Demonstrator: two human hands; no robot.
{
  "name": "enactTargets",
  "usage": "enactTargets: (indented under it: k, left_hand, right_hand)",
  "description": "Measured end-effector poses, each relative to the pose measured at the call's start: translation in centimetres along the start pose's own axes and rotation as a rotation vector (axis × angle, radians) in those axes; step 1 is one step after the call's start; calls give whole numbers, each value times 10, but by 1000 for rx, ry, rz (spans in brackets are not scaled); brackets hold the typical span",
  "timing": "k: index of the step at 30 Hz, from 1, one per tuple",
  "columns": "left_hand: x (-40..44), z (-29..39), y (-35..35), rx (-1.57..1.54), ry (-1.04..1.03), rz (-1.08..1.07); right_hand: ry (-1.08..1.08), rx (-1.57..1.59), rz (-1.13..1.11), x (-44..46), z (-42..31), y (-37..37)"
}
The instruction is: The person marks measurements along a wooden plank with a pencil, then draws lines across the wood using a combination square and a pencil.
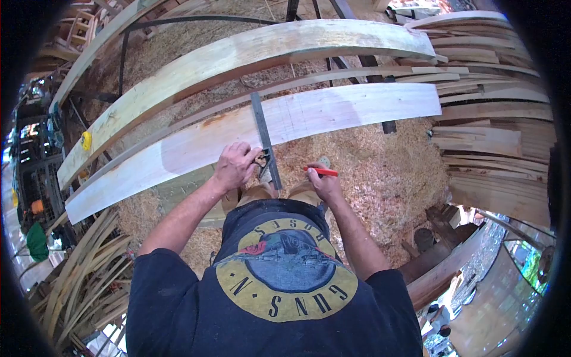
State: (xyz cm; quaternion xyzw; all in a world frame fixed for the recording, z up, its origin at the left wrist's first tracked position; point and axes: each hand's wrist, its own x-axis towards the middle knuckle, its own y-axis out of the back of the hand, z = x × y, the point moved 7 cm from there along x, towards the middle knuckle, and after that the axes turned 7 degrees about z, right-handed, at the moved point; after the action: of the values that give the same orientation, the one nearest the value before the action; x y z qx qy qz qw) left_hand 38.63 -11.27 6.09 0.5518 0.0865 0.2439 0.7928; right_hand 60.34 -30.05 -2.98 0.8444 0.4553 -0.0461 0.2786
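A long pale wooden plank (380, 107) lies crosswise in front of me, with faint pencil lines near its middle. Across its width rests the steel blade of a combination square (260, 122), whose dark head sits at the plank's near edge. My left hand (235, 166) is closed at that head, thumb and fingers gripping it. Off the near edge, to the right of the square, my right hand (326, 185) is closed around a red carpenter's pencil (322, 171). The pencil is apart from the plank.
Beyond lies another thick plank (238, 56) on dark metal supports, with a yellow tape measure (87, 141) at its left end. Stacked boards (493, 110) fill the right side. Thin strips (80, 279) are piled at lower left. Wood shavings (380, 172) cover the ground.
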Motion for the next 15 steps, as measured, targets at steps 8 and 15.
enactTargets:
  k: [8, 15]
  left_hand:
    - [-3, -2, -1, -12, 28, -21]
    - [-1, -1, -1, 5, 12, -7]
  right_hand:
    - [-2, 26, -6, 0, 12, -8]
    - [-11, -6, -1, 0, 12, -7]
